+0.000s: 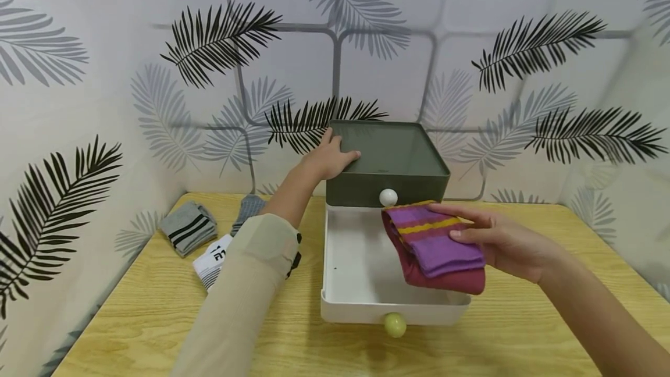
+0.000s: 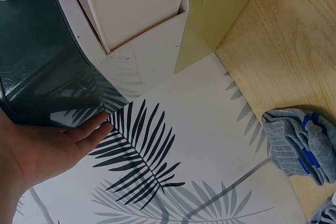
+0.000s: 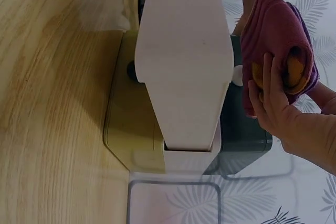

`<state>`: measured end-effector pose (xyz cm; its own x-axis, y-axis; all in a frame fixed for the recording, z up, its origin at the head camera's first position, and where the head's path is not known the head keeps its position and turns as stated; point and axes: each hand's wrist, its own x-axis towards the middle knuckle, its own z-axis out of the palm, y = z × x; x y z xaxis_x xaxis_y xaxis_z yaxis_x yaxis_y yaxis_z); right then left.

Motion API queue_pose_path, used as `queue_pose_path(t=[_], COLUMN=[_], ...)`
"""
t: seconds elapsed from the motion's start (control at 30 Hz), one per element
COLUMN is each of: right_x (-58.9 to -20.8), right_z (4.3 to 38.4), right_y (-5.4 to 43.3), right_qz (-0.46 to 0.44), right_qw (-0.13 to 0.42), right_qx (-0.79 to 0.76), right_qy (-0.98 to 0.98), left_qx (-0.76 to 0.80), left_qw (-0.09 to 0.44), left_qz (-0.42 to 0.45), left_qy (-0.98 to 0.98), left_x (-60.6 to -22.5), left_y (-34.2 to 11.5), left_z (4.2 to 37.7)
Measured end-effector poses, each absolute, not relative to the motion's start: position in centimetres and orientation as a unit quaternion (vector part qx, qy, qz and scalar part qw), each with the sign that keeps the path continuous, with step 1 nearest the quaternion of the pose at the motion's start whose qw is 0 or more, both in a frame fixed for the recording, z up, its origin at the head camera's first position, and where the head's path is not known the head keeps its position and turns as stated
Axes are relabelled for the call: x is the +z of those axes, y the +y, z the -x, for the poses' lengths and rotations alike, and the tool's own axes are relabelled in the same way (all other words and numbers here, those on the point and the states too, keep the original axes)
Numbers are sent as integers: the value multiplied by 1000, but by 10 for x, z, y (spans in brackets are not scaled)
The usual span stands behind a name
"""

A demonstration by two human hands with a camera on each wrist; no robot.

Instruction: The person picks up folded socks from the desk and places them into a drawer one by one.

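Note:
My right hand [image 1: 515, 246] pinches a folded pair of purple and maroon striped socks [image 1: 442, 243] between thumb and fingers. The socks are over the pulled-out white drawer [image 1: 350, 258], which has a yellow-green knob [image 1: 395, 325]. In the right wrist view the fingers lie along the underside of the socks [image 3: 273, 30], where an orange inside shows. My left hand [image 1: 330, 159] rests on the top left edge of the dark green top section [image 1: 389, 147] of the drawer unit, its fingers spread. A white knob [image 1: 388, 197] sits on that section's front.
Left of the unit on the wooden table [image 1: 528, 319] lie folded grey socks with black stripes [image 1: 189, 228], white socks with black marks [image 1: 213, 258] and blue-grey socks [image 1: 248, 209], partly behind the left arm. A leaf-patterned covering [image 1: 293, 74] stands behind the table.

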<state>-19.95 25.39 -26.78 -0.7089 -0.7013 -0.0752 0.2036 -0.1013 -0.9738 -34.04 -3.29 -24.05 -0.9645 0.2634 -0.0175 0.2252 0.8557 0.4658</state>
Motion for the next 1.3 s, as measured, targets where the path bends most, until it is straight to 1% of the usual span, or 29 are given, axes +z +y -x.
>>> queue_pose_path(t=[0.13, 0.27, 0.37, 0.5, 0.6, 0.67, 0.8, 0.93, 1.0, 1.07, 1.2, 1.3], right_x=[-277, -284, -288, -295, -301, -305, -310, -311, -308, -301, -270, -239], right_z=[200, 200, 199, 199, 198, 195, 189, 186, 185, 185, 194, 212], right_y=[242, 228, 215, 201, 193, 187, 178, 173, 174, 176, 188, 201], right_qz=[177, 142, 140, 188, 223, 227, 232, 231, 222, 212, 192, 172], right_qw=[299, 256, 192, 88, 22, -14, -87, -167, -186, -193, -154, -129], right_qx=[-689, -641, -549, -365, -237, -161, -55, 3, 19, 24, -27, -97], right_qy=[636, 710, 801, 907, 945, 960, 967, 958, 957, 958, 969, 972], left_qx=[233, 235, 237, 240, 242, 243, 244, 245, 246, 247, 249, 248], left_qw=[38, 36, 37, 40, 41, 41, 41, 39, 38, 39, 44, 45], left_qz=[-126, -125, -125, -126, -125, -125, -124, -124, -124, -124, -128, -128], left_qy=[963, 963, 963, 962, 961, 961, 961, 961, 961, 960, 959, 959], left_x=[-241, -241, -241, -241, -240, -240, -239, -238, -238, -239, -239, -240], left_y=[-32, -32, -32, -32, -32, -32, -32, -33, -33, -33, -33, -34], left_z=[341, 341, 341, 341, 341, 341, 342, 342, 341, 340, 339, 340])
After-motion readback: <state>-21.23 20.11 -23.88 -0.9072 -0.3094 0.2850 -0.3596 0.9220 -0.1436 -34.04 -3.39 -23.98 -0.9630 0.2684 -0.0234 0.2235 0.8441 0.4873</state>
